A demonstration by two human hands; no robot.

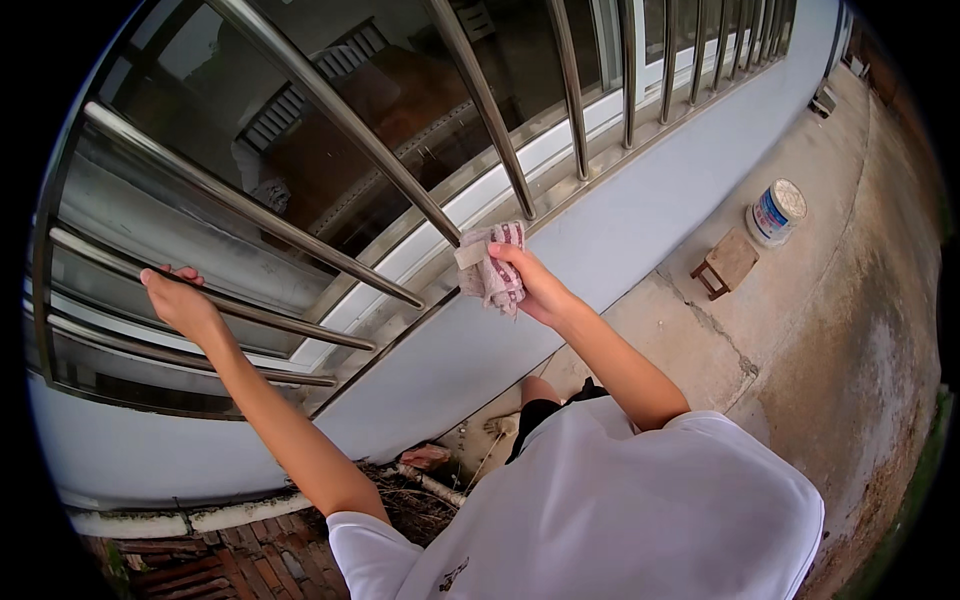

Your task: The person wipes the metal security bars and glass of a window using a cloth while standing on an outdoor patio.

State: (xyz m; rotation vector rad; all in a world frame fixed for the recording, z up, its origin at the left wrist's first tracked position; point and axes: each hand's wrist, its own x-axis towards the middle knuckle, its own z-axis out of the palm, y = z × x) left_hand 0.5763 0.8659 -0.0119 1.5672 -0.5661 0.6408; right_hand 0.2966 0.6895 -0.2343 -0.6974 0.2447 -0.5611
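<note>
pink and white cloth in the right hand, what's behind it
Around the cloth, parts of the window ledge show, and a metal bar runs down to its upper edge. The bar's lower end and whatever lies directly behind the cloth are covered.

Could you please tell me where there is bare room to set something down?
Bare concrete lies right of the wooden stool and bucket, and between the stool and pale wall. It is crowded at the sill, where the right hand holds a cloth beside the bars.
</note>
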